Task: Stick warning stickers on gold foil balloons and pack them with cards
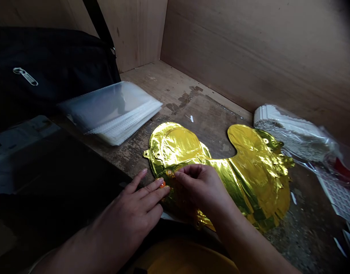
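A shiny gold foil balloon (pixel 180 142), flat and uninflated, lies across the middle of the worktop. My left hand (pixel 137 207) rests on its near left edge, fingers stretched out and spread. By those fingertips shows a small orange spot (pixel 162 184); whether it is part of the foil I cannot tell. My right hand (pixel 205 186) is over the balloon, thumb and forefinger pinched close to the foil beside small round marks (pixel 169 174). What sits between these fingertips is hidden. The balloon's right part (pixel 254 160) has a lobe and a ragged edge.
Behind on the left, a stack of clear plastic sleeves (pixel 120 114) lies before a black bag (pixel 55 64). A plastic-wrapped white bundle (pixel 294 133) stands at right. Small white slips (pixel 191 118) lie on the worn worktop (pixel 177 102). Wooden panels (pixel 249 49) rise behind.
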`<state>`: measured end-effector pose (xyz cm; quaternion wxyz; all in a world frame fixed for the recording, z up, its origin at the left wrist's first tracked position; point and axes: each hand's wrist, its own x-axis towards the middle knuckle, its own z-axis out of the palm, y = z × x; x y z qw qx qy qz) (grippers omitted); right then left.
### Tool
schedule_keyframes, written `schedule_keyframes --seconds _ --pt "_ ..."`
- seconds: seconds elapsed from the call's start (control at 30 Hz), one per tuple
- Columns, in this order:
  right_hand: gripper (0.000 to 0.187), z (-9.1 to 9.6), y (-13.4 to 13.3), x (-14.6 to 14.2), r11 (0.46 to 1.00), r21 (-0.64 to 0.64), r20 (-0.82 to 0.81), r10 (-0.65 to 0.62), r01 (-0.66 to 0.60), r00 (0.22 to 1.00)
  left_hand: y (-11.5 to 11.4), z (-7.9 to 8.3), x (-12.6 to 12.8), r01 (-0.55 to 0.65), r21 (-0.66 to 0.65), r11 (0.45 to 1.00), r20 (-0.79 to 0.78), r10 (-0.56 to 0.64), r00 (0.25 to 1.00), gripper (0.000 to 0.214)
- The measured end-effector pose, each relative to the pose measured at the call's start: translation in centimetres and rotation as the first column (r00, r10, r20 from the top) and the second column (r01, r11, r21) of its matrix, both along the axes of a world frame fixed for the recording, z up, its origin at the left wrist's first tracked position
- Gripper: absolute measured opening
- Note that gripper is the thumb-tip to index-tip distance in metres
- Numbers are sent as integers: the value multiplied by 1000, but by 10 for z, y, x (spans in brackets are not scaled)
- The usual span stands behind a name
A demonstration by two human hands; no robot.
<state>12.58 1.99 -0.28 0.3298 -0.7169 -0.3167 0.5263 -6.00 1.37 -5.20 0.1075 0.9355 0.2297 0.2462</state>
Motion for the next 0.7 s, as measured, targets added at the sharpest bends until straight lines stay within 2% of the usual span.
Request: schedule_keyframes --seconds 0.33,0.7 --pt "18 1 -2 -3 999 -14 -33 -33 32 999 1 2 1 -17 -11 1000 7 17 1000 18" --pt "16 0 -4 2 1000 -12 -102 11 -12 995 0 4 1 -18 -29 999 -12 17 1000 16"
